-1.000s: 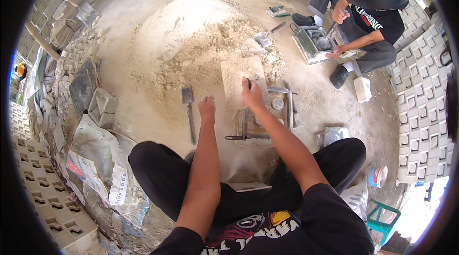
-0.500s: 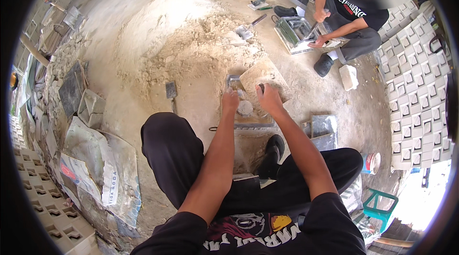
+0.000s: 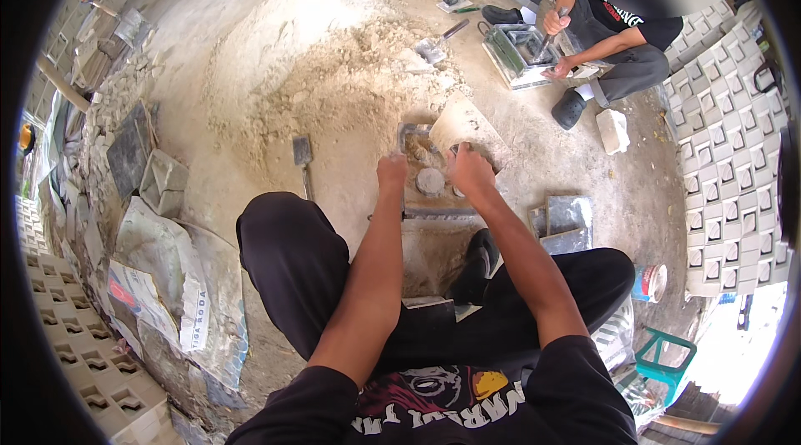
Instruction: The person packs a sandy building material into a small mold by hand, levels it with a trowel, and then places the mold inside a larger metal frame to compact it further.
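while your right hand (image 3: 473,170) clamps a dark handle (image 3: 455,147), your left hand (image 3: 391,171) curls fingers by the mould (image 3: 442,213), hold unclear.

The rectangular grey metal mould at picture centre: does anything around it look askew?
Yes, slightly: the flat beige board at the right hand looks askew, its edges slanting against those of the mould. The hand may be holding it so.
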The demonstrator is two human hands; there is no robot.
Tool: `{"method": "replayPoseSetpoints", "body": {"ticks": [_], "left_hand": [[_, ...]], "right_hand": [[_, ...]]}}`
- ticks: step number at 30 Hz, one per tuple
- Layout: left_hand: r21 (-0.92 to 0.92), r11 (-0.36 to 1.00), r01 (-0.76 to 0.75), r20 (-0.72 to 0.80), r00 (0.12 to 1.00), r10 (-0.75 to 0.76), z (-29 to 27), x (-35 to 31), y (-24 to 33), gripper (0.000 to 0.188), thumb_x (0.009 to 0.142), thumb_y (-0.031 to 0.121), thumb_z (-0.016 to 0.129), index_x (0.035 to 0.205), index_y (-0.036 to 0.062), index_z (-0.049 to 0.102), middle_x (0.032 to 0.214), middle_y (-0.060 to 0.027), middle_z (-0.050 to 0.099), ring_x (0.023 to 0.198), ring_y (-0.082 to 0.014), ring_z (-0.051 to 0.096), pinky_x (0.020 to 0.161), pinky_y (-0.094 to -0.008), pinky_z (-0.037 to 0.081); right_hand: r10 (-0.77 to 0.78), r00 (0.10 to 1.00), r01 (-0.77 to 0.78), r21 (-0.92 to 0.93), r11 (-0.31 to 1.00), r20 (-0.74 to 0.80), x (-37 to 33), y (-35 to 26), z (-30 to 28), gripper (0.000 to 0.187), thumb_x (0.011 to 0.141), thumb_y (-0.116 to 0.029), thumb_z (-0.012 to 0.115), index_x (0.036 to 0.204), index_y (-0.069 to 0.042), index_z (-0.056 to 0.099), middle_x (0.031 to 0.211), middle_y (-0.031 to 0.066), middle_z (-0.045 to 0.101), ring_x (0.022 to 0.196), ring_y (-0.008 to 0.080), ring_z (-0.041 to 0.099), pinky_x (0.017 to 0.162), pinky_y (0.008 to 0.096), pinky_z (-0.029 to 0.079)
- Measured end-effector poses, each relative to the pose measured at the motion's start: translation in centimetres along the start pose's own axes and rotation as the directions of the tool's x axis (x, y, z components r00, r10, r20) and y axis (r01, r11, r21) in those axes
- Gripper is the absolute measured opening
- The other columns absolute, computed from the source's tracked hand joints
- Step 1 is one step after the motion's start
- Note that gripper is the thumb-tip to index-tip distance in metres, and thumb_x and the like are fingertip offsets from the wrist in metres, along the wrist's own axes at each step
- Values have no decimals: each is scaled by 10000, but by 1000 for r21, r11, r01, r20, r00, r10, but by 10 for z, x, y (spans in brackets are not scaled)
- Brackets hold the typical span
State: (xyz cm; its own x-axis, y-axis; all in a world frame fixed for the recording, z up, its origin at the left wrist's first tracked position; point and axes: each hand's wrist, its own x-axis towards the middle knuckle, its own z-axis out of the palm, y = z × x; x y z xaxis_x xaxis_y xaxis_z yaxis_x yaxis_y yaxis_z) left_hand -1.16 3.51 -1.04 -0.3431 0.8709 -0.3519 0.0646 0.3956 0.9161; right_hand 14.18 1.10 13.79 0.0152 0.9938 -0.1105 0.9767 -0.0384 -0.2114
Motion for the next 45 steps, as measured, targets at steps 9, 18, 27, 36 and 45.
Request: {"method": "replayPoseSetpoints", "body": {"ticks": [9,18,27,36,45], "left_hand": [[764,586,-268,142,957,253,-43,58,-51,335,921,266,441,994,31,668,980,-175,670,921,-249,642,776,-340,485],[-285,936,208,101,977,-186,-167,68,-10,540,969,431,327,1279,26,505,1220,-94,580,1082,-192,553,876,-356,436],[125,992,-2,-333,942,44,-205,67,-71,413,933,307,465,1030,-49,651,877,-94,677,800,-186,618,742,-294,464],[-46,999,-7,-374,927,-11,-185,78,-54,315,918,183,506,1071,-78,596,922,-125,661,843,-165,614,778,-288,467],[-104,989,-109,-496,867,44,-174,81,-53,297,914,171,505,1082,-61,584,972,-135,648,890,-195,617,805,-305,475]], "right_hand": [[-26,956,132,350,927,-291,25,-19,-2,537,914,-455,466,886,71,572,775,274,628,713,414,628,661,487,479],[67,994,-109,699,706,87,42,-164,90,582,918,-477,424,878,81,587,865,325,612,890,459,599,792,502,454],[231,958,-282,724,630,172,62,-193,270,587,932,-458,400,885,99,578,865,302,621,675,392,644,657,465,496],[195,979,-187,661,726,63,155,-217,246,521,930,-430,427,891,70,572,859,296,620,861,437,606,736,483,467],[74,997,-61,742,668,15,77,-200,226,463,918,-391,472,877,61,562,795,302,603,819,465,591,694,503,454]]}}
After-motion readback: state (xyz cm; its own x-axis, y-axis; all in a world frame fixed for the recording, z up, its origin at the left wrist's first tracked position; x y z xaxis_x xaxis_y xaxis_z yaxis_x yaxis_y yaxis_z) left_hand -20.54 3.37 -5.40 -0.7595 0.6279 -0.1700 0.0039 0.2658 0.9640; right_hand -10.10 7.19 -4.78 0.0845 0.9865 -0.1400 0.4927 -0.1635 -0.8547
